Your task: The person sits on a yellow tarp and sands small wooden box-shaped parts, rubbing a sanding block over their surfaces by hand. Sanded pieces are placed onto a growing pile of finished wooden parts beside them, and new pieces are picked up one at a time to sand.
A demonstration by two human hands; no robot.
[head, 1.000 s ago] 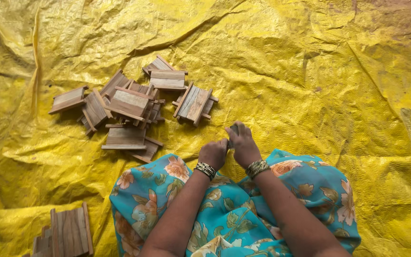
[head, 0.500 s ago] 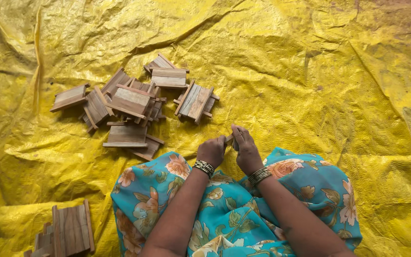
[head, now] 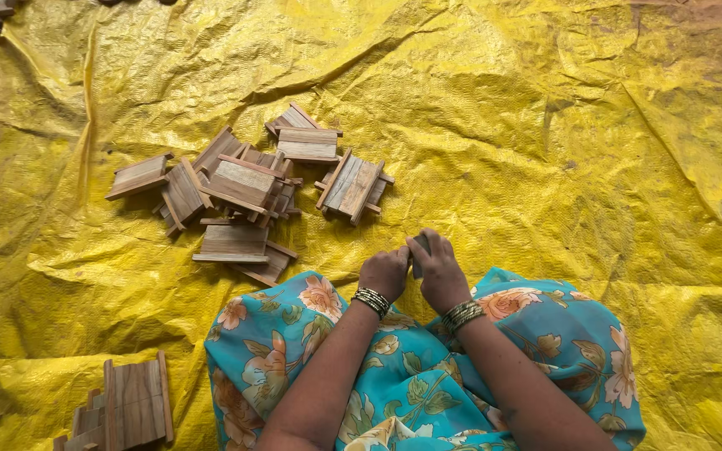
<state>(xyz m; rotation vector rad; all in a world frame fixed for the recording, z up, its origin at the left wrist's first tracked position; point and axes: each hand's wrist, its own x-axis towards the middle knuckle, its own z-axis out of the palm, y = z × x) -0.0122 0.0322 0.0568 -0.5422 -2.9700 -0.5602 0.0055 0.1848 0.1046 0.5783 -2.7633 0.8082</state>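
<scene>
Both hands (head: 411, 269) meet, fingers curled, forearms converging.

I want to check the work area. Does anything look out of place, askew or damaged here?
The wooden pieces lie in a loose heap on the yellow tarp, tilted and overlapping at many angles. The tarp is wrinkled, with dark smudges. No piece looks broken. Left hand and right hand hold a small piece together.

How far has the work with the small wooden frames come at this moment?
Looks done: a loose pile of wooden frames lies on the yellow tarp. In hand: left hand and right hand together grip one small piece. Possibly left: the wooden pieces at lower left.
</scene>
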